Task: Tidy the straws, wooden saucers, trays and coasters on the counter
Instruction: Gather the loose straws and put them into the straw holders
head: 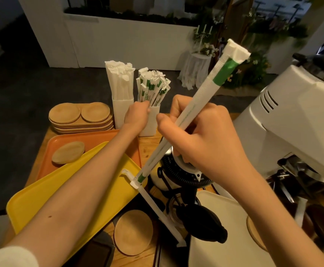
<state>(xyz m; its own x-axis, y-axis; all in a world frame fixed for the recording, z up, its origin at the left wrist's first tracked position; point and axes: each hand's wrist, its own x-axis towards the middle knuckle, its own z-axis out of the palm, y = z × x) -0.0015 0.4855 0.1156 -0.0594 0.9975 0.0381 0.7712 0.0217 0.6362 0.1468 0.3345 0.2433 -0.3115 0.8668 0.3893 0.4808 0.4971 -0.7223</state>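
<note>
Head view: our right hand clamps a wrapped straw slantwise just beside the holder, which our left hand curls round. If we jab it in crooked, it may snag the packed bundle and tip the holder.

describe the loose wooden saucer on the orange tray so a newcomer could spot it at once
Find the orange tray at the left of the counter, partly under the yellow tray. The wooden saucer lies on its bare surface, just beyond the yellow tray's far edge. Unlike the stacked saucers behind the tray, it lies alone, one oval piece.
</note>
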